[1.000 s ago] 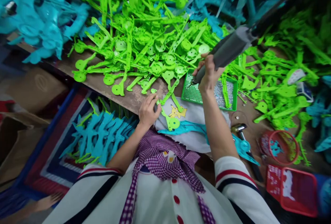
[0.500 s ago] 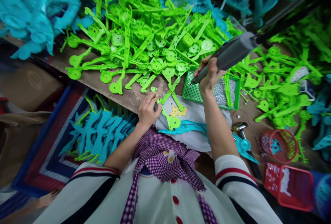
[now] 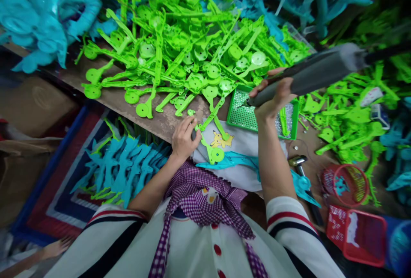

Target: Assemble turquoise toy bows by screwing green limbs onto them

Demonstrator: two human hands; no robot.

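My right hand (image 3: 274, 96) grips a grey powered screwdriver (image 3: 316, 75), its tip hovering over the left part of a green tray (image 3: 244, 117) of small silver screws. My left hand (image 3: 183, 137) rests on the table edge, fingers closed on a green plastic part (image 3: 212, 152) that lies on a white cloth (image 3: 244, 145) with a yellow cartoon print. A blue plastic part (image 3: 231, 158) lies on the cloth beside it.
A big heap of green plastic parts (image 3: 180, 51) covers the wooden table (image 3: 112, 98), with blue parts (image 3: 35, 17) at far left and back. More blue parts (image 3: 122, 167) lie below the table edge. Red baskets (image 3: 356, 231) and a hammer (image 3: 302, 167) sit at right.
The right hand has tilted the screwdriver flatter and shifted it slightly right over the tray. The left hand has stayed on the green part.
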